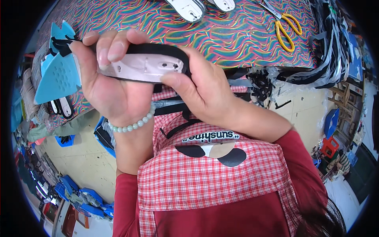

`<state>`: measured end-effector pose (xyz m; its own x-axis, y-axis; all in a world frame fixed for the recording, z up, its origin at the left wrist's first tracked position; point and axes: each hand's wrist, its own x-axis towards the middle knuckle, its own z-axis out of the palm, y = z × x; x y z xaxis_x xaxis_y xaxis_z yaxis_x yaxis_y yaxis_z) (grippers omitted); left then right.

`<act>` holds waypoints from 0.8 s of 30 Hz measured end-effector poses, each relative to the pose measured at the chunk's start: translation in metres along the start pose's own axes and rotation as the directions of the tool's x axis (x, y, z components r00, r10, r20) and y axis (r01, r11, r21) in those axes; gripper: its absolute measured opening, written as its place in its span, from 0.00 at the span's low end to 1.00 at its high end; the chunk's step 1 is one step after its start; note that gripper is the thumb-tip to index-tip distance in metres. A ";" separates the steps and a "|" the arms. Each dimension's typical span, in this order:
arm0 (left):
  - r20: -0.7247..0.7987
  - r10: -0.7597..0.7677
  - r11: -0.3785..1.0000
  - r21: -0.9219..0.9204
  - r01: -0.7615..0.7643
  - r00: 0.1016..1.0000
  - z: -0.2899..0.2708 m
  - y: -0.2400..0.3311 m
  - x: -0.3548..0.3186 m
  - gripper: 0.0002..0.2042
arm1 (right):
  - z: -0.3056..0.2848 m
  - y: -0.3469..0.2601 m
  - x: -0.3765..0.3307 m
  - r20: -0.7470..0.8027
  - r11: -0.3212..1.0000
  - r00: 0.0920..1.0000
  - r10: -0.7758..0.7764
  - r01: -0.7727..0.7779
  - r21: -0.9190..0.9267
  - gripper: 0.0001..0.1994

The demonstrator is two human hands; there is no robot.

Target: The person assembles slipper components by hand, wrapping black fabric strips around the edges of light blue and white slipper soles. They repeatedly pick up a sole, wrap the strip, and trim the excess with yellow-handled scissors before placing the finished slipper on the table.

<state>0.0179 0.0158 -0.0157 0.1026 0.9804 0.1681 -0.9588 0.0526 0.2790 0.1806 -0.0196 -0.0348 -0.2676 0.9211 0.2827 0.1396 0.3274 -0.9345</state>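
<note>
Patterned tablecloth, multicoloured and wavy, extending beyond the hands. Red-checked apron, on the near side of both hands. Bundle of black and grey strips, well to the right of the hands. Right hand, gripping one end of a sole, its thumb against the pale face. Left hand, fingers curled over the sole's other end. Sole — black-edged, pale-faced — held between the two hands. Light-blue perforated piece, just left of the left hand; whether it joins the sole cannot be told. Yellow-handled scissors, beyond and right of the right hand. Bead bracelet, around the left wrist.
</note>
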 end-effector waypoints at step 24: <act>-0.039 0.044 0.310 0.950 0.023 0.998 0.046 -0.014 -0.034 0.23 | -0.034 -0.028 0.032 -0.099 0.933 0.987 -0.128 0.154 0.326 0.10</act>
<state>0.0402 -0.0272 0.0182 0.0505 0.9884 0.1434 -0.0434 -0.1412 0.9890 0.2009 0.0077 0.0074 -0.1873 0.8881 0.4198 -0.2217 0.3782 -0.8988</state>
